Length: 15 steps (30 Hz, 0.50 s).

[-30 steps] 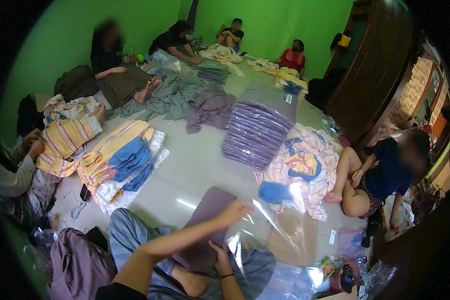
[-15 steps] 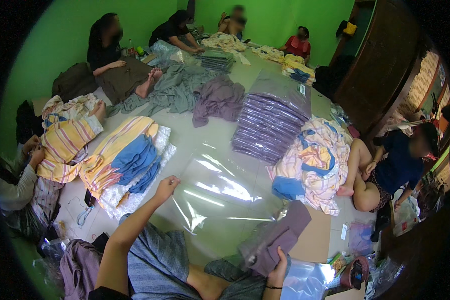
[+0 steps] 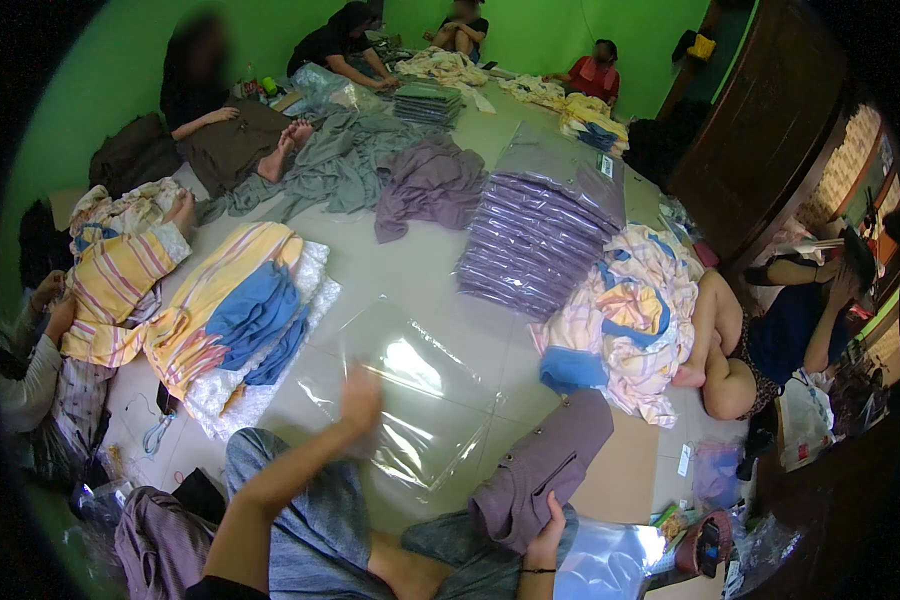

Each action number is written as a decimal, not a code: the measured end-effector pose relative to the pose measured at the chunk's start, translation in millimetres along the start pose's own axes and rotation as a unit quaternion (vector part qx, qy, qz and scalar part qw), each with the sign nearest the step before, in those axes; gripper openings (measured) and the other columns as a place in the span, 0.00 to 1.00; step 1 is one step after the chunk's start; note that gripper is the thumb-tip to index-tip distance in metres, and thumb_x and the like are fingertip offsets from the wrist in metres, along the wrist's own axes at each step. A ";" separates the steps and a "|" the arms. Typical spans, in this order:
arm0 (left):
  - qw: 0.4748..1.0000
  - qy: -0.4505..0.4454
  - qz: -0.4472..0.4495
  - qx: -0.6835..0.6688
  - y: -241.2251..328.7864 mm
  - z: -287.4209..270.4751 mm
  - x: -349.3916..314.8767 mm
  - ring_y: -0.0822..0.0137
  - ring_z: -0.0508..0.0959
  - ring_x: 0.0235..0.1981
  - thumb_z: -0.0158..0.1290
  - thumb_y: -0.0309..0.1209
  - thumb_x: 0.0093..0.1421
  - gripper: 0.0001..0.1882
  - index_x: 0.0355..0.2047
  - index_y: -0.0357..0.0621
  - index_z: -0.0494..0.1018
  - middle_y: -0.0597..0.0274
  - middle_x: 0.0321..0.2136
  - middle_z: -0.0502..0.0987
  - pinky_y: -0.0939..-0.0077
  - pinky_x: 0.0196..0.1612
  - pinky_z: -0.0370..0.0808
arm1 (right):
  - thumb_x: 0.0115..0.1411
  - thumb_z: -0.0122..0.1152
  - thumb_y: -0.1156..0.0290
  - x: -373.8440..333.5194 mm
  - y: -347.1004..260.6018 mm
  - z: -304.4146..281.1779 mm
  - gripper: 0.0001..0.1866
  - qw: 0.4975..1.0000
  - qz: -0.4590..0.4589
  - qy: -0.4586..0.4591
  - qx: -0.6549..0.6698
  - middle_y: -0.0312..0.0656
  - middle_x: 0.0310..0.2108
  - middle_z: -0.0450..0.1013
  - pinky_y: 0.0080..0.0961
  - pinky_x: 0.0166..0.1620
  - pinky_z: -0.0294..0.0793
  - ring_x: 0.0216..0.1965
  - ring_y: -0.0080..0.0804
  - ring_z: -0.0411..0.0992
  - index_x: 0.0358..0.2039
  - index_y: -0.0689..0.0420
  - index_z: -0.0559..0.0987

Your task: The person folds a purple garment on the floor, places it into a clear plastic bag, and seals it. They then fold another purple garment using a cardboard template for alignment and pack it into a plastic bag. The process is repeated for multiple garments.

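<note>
My right hand (image 3: 545, 536) grips the near end of a folded mauve garment (image 3: 538, 468), holding it tilted above my right leg. Its fingers lie along the fold, with small buttons showing on the cloth. Over the left part of a clear plastic bag (image 3: 417, 375) is my left hand (image 3: 361, 403), smeared by motion, so its fingers do not show clearly. The bag lies spread on the tiled floor in front of my legs, shining with reflected light. Whether my left hand touches it, I cannot tell.
Ahead stands a stack of bagged mauve garments (image 3: 542, 240). Right of it sits a heap of checked cloth (image 3: 635, 320); to the left are yellow and blue garments (image 3: 255, 310). Flat plastic bags (image 3: 610, 565) lie by my right hand. Several people sit around the room.
My left hand has moved right and down, and the bag stretched between my hands now lies flatter on the floor. The garment is clear of the plastic and angled more upward.
</note>
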<state>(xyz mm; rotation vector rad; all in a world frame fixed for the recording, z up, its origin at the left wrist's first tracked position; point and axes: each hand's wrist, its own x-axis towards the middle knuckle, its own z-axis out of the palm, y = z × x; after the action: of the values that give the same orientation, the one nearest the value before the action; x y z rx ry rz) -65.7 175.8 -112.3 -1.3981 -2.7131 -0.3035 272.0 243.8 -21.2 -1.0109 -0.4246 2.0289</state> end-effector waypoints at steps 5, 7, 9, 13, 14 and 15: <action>0.971 -0.135 0.164 -0.113 82.2 33.4 -74.9 0.44 0.42 0.57 0.43 0.53 0.49 0.33 0.55 0.61 0.51 0.48 0.57 0.42 0.42 0.53 0.43 | 0.48 0.54 0.65 5.7 5.3 -9.0 0.22 0.999 -0.014 -0.006 -0.032 0.44 0.41 0.67 0.34 0.47 0.63 0.42 0.39 0.65 0.43 0.61 0.66; 0.971 -0.126 0.178 -0.098 90.4 37.4 -82.1 0.44 0.40 0.58 0.40 0.53 0.52 0.31 0.55 0.61 0.50 0.50 0.57 0.41 0.41 0.53 0.41 | 0.48 0.54 0.66 6.3 7.4 -13.7 0.22 0.997 -0.036 -0.012 -0.062 0.44 0.41 0.66 0.35 0.46 0.63 0.42 0.40 0.65 0.44 0.60 0.65; 0.964 -0.128 0.183 -0.146 83.4 36.6 -74.7 0.46 0.38 0.58 0.40 0.54 0.51 0.31 0.55 0.62 0.50 0.54 0.58 0.40 0.42 0.53 0.39 | 0.46 0.55 0.70 6.3 7.9 -16.4 0.25 0.998 -0.028 -0.024 -0.050 0.42 0.42 0.65 0.34 0.45 0.64 0.43 0.38 0.64 0.47 0.57 0.63; 0.958 -0.184 0.186 -0.118 57.4 26.8 -56.7 0.46 0.38 0.58 0.42 0.54 0.50 0.32 0.54 0.63 0.52 0.55 0.58 0.41 0.42 0.54 0.37 | 0.47 0.54 0.70 5.9 10.1 -14.5 0.25 0.996 -0.024 -0.041 -0.074 0.43 0.42 0.65 0.35 0.46 0.63 0.43 0.38 0.64 0.47 0.58 0.62; 0.957 -0.194 0.193 -0.097 50.8 23.6 -53.3 0.46 0.38 0.58 0.42 0.54 0.50 0.31 0.54 0.63 0.53 0.55 0.58 0.42 0.42 0.54 0.37 | 0.48 0.54 0.69 6.3 10.4 -13.5 0.25 0.994 -0.037 -0.075 -0.075 0.44 0.43 0.65 0.36 0.47 0.63 0.44 0.39 0.63 0.47 0.59 0.62; 0.955 -0.206 0.200 -0.077 46.2 20.8 -51.0 0.46 0.38 0.58 0.43 0.53 0.50 0.31 0.54 0.62 0.54 0.55 0.58 0.42 0.42 0.54 0.37 | 0.48 0.54 0.70 6.9 10.5 -12.5 0.25 0.996 -0.021 -0.041 -0.082 0.44 0.43 0.64 0.36 0.47 0.63 0.44 0.39 0.63 0.47 0.59 0.62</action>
<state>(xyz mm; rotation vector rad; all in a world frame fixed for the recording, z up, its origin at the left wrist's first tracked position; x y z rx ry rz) 2.1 165.6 -134.1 -2.2307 -2.6444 -0.2158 273.9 242.1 -38.8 -1.0091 -0.6598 2.0290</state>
